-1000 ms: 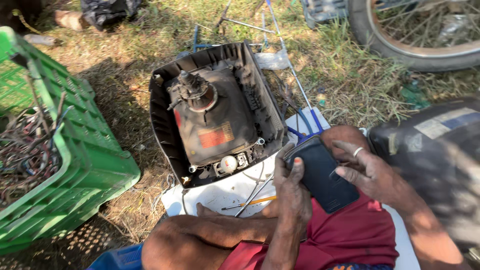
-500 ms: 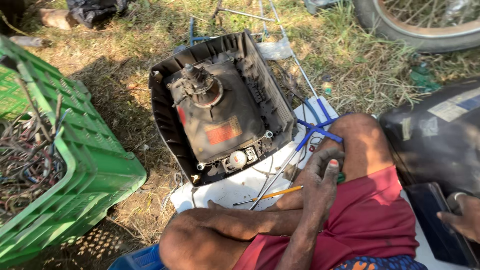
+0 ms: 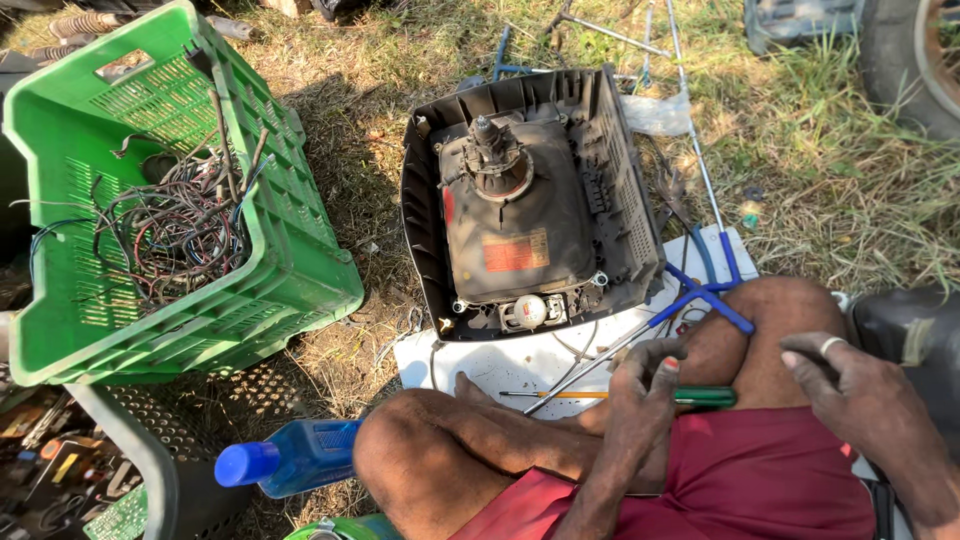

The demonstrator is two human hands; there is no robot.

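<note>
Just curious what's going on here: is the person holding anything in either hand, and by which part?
The left hand rests its fingers on the green handle of a screwdriver across the lap; whether they grip it cannot be told. The right hand holds nothing.

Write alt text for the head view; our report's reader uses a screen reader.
A seated person's left hand grips a green-handled screwdriver beside an opened old television shell on grass; the right hand hovers empty. A green crate holds tangled wires.

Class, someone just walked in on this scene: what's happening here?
A person sits cross-legged on the ground before an opened old television set, its back cover off. The left hand rests on a green-handled screwdriver; the right hand hovers empty beside the knee. A green crate holding tangled wires sits nearby.
</note>
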